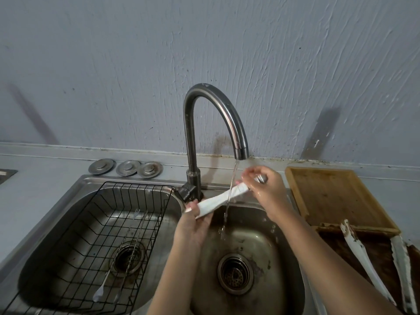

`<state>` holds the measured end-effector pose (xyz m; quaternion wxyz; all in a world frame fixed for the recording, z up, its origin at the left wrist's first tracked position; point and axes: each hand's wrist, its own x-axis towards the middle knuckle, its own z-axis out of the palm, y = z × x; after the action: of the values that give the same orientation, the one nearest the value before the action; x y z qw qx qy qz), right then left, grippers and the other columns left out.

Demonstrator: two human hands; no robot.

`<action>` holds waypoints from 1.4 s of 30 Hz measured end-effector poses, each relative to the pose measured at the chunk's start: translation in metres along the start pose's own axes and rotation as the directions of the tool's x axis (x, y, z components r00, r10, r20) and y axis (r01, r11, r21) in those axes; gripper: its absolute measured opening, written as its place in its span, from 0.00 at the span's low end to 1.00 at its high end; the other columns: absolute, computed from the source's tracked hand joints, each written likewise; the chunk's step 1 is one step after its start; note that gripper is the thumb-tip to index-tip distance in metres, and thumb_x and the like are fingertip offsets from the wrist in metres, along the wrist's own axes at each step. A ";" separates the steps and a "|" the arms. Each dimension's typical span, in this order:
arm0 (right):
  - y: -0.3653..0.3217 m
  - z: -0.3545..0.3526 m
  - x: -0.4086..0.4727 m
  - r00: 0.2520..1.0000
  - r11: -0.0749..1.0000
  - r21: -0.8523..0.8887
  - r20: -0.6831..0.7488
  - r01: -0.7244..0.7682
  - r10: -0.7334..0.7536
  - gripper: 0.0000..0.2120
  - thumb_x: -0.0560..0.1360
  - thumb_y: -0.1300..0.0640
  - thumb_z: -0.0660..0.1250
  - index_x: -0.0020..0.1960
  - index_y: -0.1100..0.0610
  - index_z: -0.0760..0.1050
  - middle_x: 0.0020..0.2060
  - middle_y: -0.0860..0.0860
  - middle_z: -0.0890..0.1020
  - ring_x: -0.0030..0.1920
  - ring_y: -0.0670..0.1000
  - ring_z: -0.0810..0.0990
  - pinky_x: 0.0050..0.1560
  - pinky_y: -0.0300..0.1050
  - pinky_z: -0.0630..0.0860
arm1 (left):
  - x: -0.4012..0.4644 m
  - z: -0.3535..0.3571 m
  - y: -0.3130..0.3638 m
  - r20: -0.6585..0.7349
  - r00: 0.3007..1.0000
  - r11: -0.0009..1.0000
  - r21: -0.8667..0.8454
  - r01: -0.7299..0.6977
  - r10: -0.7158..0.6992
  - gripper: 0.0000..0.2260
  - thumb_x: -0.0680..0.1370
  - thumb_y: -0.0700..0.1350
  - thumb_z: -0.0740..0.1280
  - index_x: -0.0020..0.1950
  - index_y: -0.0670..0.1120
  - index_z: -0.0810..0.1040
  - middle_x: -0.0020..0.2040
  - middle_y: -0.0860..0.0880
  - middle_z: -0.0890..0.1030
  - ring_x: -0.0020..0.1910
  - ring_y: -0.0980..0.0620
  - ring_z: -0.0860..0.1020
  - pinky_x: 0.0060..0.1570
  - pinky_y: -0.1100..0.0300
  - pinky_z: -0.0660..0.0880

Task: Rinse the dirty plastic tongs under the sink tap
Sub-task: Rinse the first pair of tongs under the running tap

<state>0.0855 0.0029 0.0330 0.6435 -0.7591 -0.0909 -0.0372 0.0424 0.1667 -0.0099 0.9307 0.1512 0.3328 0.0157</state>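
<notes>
Two bare forearms reach up from the bottom edge over the right basin of the steel sink [281,226]. Left hand [195,220] is wrapped around the lower end of the white plastic tongs [221,199], fingers closed on it. Right hand [264,186] pinches the upper end, fingers closed there too, skin wet and shiny. Tongs stretch on a slant between the two hands, low on the left, high on the right, right above the basin. Water [231,189] runs in a thin stream from the curved tap [213,114] and hits the tongs near the middle, then falls on toward the drain [235,273]. Over in the left basin sits a black wire rack [136,201] with long thin utensils [123,251] lying in it. Three metal plugs [126,168] line up on the counter behind it. On the right, a wooden cutting board [336,196], and nearer, more dirty white tongs [366,258] lying on a dark surface.
</notes>
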 end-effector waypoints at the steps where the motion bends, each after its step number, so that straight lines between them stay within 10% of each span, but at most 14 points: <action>1: 0.003 -0.008 -0.001 0.998 0.978 -0.198 0.012 0.064 -0.063 0.06 0.72 0.57 0.70 0.47 0.58 0.78 0.39 0.48 0.83 0.41 0.47 0.83 0.41 0.35 0.79 | 0.002 0.001 0.006 0.008 0.997 0.997 0.032 -0.076 0.076 0.09 0.80 0.35 0.58 0.60 0.37 0.71 0.66 0.38 0.71 0.60 0.43 0.74 0.62 0.41 0.70; 8: 0.018 0.000 -0.022 0.874 0.461 -0.754 0.473 0.468 -0.114 0.23 0.76 0.38 0.49 0.53 0.54 0.73 0.33 0.46 0.77 0.29 0.46 0.76 0.26 0.36 0.68 | -0.008 0.006 0.020 0.232 0.949 0.942 0.208 -0.263 0.214 0.08 0.76 0.32 0.62 0.48 0.44 0.75 0.48 0.43 0.80 0.48 0.49 0.79 0.52 0.39 0.77; 14: 0.030 0.018 -0.030 0.862 0.430 -0.755 0.491 0.495 -0.130 0.21 0.77 0.38 0.51 0.54 0.55 0.69 0.40 0.49 0.78 0.32 0.48 0.73 0.28 0.41 0.67 | -0.016 0.004 0.009 0.371 0.913 0.888 0.344 -0.304 0.169 0.10 0.77 0.29 0.58 0.48 0.41 0.75 0.47 0.44 0.81 0.49 0.47 0.79 0.45 0.53 0.80; 22: 0.026 0.018 -0.031 0.832 0.220 -0.805 0.507 0.551 -0.226 0.22 0.78 0.42 0.53 0.60 0.57 0.69 0.42 0.50 0.82 0.30 0.50 0.75 0.25 0.41 0.66 | 0.010 -0.018 0.018 0.169 0.732 0.305 0.830 -0.467 0.660 0.10 0.77 0.37 0.63 0.56 0.46 0.68 0.57 0.44 0.76 0.56 0.46 0.76 0.56 0.53 0.72; 29: 0.033 0.013 -0.040 0.830 0.223 -0.809 0.478 0.543 -0.286 0.21 0.75 0.43 0.53 0.52 0.58 0.75 0.35 0.49 0.81 0.24 0.46 0.74 0.20 0.38 0.68 | 0.039 -0.010 0.035 0.378 0.694 -0.128 0.914 -0.385 0.613 0.14 0.79 0.42 0.60 0.61 0.37 0.68 0.61 0.39 0.73 0.61 0.40 0.71 0.60 0.47 0.70; 32: 0.034 0.014 -0.044 0.933 0.626 -0.699 0.330 0.345 -0.146 0.21 0.77 0.41 0.50 0.52 0.56 0.72 0.34 0.44 0.77 0.26 0.41 0.70 0.26 0.35 0.66 | 0.044 -0.011 0.035 0.419 0.645 -0.223 0.904 -0.366 0.639 0.07 0.80 0.42 0.58 0.53 0.39 0.69 0.55 0.38 0.76 0.56 0.39 0.71 0.53 0.49 0.69; 34: 0.033 0.016 -0.042 0.919 0.933 -0.349 0.335 -0.082 0.206 0.24 0.77 0.39 0.50 0.47 0.59 0.72 0.28 0.47 0.73 0.22 0.41 0.69 0.23 0.36 0.67 | 0.045 -0.012 0.034 0.431 0.618 -0.275 0.901 -0.335 0.658 0.05 0.80 0.43 0.57 0.51 0.41 0.68 0.53 0.39 0.76 0.55 0.39 0.73 0.53 0.47 0.69; 37: 0.031 0.023 -0.040 0.682 0.687 0.296 0.617 -0.663 0.392 0.24 0.77 0.40 0.52 0.43 0.61 0.70 0.26 0.50 0.71 0.20 0.46 0.66 0.20 0.38 0.66 | 0.046 -0.011 0.033 0.426 0.607 -0.325 0.905 -0.275 0.671 0.06 0.80 0.43 0.57 0.52 0.41 0.68 0.54 0.41 0.77 0.55 0.39 0.75 0.54 0.47 0.67; 42: 0.032 0.044 -0.034 0.660 0.342 0.573 0.707 -0.745 0.253 0.22 0.76 0.42 0.52 0.43 0.61 0.70 0.26 0.50 0.72 0.20 0.44 0.68 0.20 0.36 0.69 | 0.048 -0.010 0.035 0.454 0.598 -0.408 0.886 -0.222 0.660 0.07 0.80 0.43 0.55 0.54 0.41 0.67 0.53 0.42 0.77 0.52 0.40 0.77 0.52 0.48 0.67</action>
<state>0.0554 0.0377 -0.0108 0.8496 -0.3228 -0.0108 0.4170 0.0762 0.2093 -0.0368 0.3200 0.8920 0.2621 0.1825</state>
